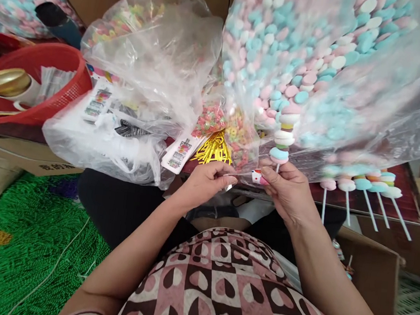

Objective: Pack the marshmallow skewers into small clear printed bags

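- Pinching a clear wrapper [245,174] between thumb and fingertips: left hand [209,182].
- Right hand [289,191] closed on the wrapper's printed end and the marshmallow skewer [285,136], its candies beyond the fingers.

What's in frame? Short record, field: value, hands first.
left hand: fingertips pinched at one end of a small clear film with a printed patch
right hand: holding a candy skewer upright by its white stick, fingers also at the printed patch
right side: candy skewers in a row, five visible, white sticks jutting past the table edge
behind hands: yellow ties, printed cards, large bag of pastel candies
far left: red basket
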Available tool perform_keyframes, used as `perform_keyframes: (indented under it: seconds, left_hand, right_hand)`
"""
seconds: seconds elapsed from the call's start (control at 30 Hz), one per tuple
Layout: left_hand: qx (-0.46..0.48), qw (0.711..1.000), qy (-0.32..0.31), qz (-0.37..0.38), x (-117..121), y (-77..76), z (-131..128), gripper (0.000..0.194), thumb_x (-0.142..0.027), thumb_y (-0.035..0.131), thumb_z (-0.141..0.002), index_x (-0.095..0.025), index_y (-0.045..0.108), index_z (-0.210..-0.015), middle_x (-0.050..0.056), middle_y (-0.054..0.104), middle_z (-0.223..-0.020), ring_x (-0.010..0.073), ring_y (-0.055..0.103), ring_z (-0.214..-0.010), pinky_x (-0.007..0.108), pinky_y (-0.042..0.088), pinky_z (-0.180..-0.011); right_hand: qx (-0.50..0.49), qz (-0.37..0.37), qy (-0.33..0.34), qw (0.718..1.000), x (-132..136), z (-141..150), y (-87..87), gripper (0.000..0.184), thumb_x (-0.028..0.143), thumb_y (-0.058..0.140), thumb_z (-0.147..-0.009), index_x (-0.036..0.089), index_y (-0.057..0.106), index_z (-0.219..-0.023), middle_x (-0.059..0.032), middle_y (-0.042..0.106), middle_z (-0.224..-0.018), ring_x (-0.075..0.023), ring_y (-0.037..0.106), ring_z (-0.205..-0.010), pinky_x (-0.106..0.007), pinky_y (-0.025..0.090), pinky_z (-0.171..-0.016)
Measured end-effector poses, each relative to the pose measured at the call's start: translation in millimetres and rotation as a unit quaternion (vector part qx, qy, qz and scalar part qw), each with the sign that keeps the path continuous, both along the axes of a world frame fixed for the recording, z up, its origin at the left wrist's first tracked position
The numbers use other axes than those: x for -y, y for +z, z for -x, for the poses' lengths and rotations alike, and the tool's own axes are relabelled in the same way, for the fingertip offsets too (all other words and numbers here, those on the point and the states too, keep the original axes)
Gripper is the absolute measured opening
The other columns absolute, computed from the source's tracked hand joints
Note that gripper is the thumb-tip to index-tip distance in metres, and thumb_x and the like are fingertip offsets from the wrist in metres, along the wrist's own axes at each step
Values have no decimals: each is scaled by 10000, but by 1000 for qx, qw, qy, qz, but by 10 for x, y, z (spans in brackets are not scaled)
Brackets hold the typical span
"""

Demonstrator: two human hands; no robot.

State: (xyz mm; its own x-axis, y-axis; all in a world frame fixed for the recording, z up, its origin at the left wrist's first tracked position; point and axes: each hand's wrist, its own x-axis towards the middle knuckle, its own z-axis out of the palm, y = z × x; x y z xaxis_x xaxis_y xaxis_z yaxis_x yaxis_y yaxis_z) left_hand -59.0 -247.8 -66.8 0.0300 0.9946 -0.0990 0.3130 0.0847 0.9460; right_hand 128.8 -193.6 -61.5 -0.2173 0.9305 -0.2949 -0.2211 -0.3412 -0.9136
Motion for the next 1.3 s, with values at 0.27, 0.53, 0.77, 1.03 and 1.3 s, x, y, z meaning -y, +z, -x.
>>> perform_keyframes:
  seconds: [0.27,0.53,0.77,1.03,1.3]
  left_hand:
    - [6,1000,15,4,-41,41,-9,217,-358,635,-821,-183,568,-713,-28,553,-688,112,469,-661,250,358,-633]
    - [156,987,31,36,-35,-61,-45,226,-394,666,-816,-178,599,-832,-14,604,-771,119,536,-721,258,422,-710]
    - [114,991,65,15,6,-94,-147,444,-587,524,-898,-197,493,-687,-44,477,-570,102,471,-569,249,378,-600]
    - [128,990,54,3,14,-133,-183,379,-567,562,-887,-197,565,-805,-60,468,-597,86,424,-529,239,369,-544]
    - [185,979,81,15,34,-202,-203,467,-614,529,-898,-200,476,-689,-82,340,-531,69,366,-482,239,411,-571]
  right_hand:
    - [-1,38,88,995,29,-81,17,457,355,883,-609,210,753,-1022,29,588,-691,-21,241,-456,-214,114,-409]
    - [51,15,29,998,74,-18,-104,304,345,883,-573,165,710,-747,35,559,-590,-37,260,-462,-220,130,-424]
    - [55,-8,-49,997,140,48,-171,495,555,848,-593,194,516,-529,58,395,-484,-52,268,-444,-230,169,-414]
    - [20,26,-19,999,178,58,-145,450,460,909,-539,174,563,-567,62,461,-471,-25,278,-398,-206,158,-390]
    - [25,-7,-31,999,152,90,-101,428,509,859,-621,183,581,-613,62,456,-483,-36,277,-405,-215,158,-391]
